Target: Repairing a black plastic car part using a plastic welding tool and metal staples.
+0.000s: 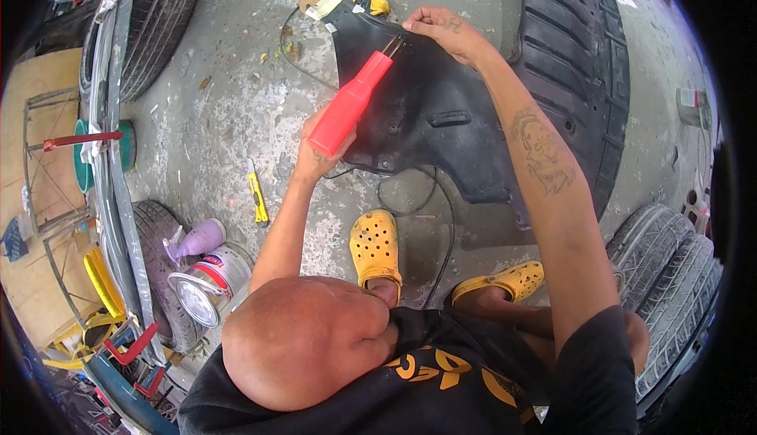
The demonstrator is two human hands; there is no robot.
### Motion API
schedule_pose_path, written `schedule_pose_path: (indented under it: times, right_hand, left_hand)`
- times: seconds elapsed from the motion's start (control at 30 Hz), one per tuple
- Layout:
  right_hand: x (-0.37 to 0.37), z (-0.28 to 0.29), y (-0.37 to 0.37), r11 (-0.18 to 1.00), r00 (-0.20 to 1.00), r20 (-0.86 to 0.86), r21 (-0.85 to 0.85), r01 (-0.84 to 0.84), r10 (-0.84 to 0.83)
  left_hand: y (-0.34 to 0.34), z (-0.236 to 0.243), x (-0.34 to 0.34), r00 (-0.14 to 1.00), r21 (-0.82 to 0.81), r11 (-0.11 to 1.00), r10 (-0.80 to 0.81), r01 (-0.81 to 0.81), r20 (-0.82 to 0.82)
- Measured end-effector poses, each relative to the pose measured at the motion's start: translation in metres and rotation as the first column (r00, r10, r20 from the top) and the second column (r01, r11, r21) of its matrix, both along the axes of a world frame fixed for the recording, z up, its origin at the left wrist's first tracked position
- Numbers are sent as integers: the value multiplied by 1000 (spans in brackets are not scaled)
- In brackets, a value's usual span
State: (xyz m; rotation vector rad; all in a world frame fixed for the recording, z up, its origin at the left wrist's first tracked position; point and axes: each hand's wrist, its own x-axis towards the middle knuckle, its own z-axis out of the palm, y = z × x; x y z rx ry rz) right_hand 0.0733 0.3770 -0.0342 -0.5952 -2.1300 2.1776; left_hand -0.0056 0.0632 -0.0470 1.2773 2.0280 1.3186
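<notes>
My left hand [319, 147] is closed around the handle of a red soldering gun [347, 104] with two thin metal prongs. The prong tips reach down to the upper part of a black plastic panel [418, 112] lying on the floor. At the panel's far edge, my right hand [445, 31] has its thumb and forefinger pinched together, close to the prongs. Whatever lies between those fingertips is too small to make out. A dark cord [449, 230] loops over the floor below the panel.
A yellow utility knife [257, 197] lies left of my yellow clogs [375, 246]. Beyond it are a paint can [197, 297], a purple bottle [203, 239] and a metal rail [118, 143]. Tyres [670, 277] stand at right. A yellow-black object [377, 4] sits past the panel.
</notes>
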Motion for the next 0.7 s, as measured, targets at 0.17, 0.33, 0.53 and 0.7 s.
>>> schedule_pose_path:
  times: [0.17,0.33,0.53,0.7]
  right_hand:
    - [-1,5,-2,1000,999,28,19,-16,16]
    - [0,0,0,997,997,60,60,38,-42]
    - [1,-3,2,999,997,57,-2,42,-41]
    - [0,1,0,1000,996,92,11,20,-21]
  left_hand:
    - [0,2,-1,1000,5,1000,-7,7,-29]
    - [6,4,1,998,46,999,-8,11,-66]
    - [6,5,0,994,52,998,-38,43,-102]
    - [5,2,-3,985,71,996,-39,52,-171]
